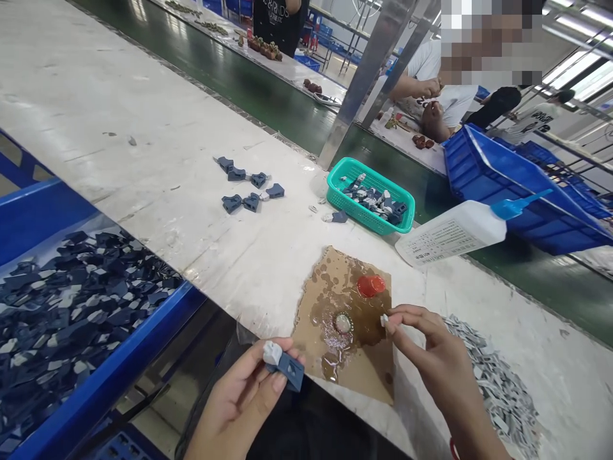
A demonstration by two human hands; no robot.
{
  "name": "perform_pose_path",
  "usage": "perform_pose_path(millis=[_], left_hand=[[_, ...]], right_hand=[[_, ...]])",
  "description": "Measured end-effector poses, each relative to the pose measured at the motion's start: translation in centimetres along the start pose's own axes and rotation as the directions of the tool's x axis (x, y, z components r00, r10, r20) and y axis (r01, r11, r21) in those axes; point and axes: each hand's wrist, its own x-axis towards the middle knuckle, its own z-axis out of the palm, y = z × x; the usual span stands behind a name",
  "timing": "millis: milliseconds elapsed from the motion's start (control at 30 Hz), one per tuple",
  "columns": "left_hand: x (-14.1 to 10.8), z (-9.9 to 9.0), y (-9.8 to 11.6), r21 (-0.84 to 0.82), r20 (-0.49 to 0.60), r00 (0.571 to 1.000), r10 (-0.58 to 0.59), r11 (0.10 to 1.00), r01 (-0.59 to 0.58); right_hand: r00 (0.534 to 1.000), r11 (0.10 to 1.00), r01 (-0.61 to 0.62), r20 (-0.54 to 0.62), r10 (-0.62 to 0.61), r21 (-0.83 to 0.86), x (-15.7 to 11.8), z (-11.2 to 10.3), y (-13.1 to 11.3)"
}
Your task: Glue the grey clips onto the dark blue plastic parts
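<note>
Between the thumb and fingers of my left hand (249, 390) is a dark blue plastic part (290, 370) with a pale grey piece (272, 353) at its upper end. My right hand (431, 345) pinches a small light grey plastic piece (384, 321) over the right edge of a stained cardboard sheet (316, 300). On that cardboard lie a red cap (370, 285) and a small round pale disc (343, 323) in a wet, shiny patch. A heap of small grey pieces (498, 377) spreads beside my right forearm.
Behind the cardboard stand a green basket (336, 191) of blue and grey parts and a white bottle (454, 233) with a blue nozzle. Several blue parts (251, 201) lie on the white table (191, 153). A blue bin (191, 297) full of parts is at left. Co-workers stand across the green belt (268, 108).
</note>
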Motion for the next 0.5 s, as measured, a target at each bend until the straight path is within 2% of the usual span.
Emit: perform_pose_path(millis=[100, 167, 300, 367, 500], left_hand=[[0.1, 0.3, -0.1, 0.014, 0.026, 1.0, 0.017, 1.0, -0.018], [0.1, 0.5, -0.2, 0.024, 0.048, 0.998, 0.049, 0.998, -0.05], [0.2, 0.8, -0.5, 0.049, 0.075, 0.993, 0.088, 0.995, -0.092], [0.2, 0.9, -0.7, 0.057, 0.086, 0.992, 0.09, 0.994, -0.095], [0.2, 1.2, -1.0, 0.081, 0.093, 0.992, 0.085, 0.992, -0.093]], right_hand=[[0.998, 0.995, -0.049, 0.033, 0.046, 0.089, -0.2, -0.5, 0.0], [1.0, 0.997, -0.026, 0.012, 0.025, 0.067, -0.2, -0.5, -0.1], [0.987, 0.99, 0.108, -0.113, -0.118, -0.088, -0.3, 0.0, -0.9], [0.975, 0.979, 0.168, -0.13, -0.183, -0.119, -0.6, -0.2, -2.0], [0.952, 0.957, 0.288, -0.102, -0.289, -0.029, -1.6, -0.8, -5.0]])
